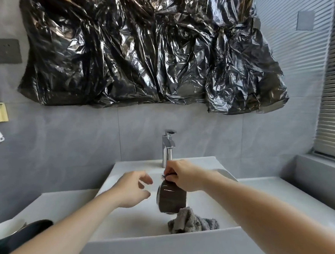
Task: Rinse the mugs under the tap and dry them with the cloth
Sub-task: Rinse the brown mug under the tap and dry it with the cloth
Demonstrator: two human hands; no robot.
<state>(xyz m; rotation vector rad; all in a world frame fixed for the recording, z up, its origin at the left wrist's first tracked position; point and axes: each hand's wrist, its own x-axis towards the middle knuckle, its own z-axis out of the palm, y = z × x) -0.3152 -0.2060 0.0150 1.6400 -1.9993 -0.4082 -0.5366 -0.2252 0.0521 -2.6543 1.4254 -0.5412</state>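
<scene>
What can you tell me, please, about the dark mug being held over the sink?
The dark brown mug looks glazed and ceramic-like, with light glinting on its glossy side. It hangs tipped over above the white sink, just in front of the chrome tap. The right hand holds it from above by its handle, fingers curled round it. The left hand hovers beside it, not touching. Its lower edge is close above the crumpled grey cloth in the basin; whether they touch is unclear. No running water shows.
</scene>
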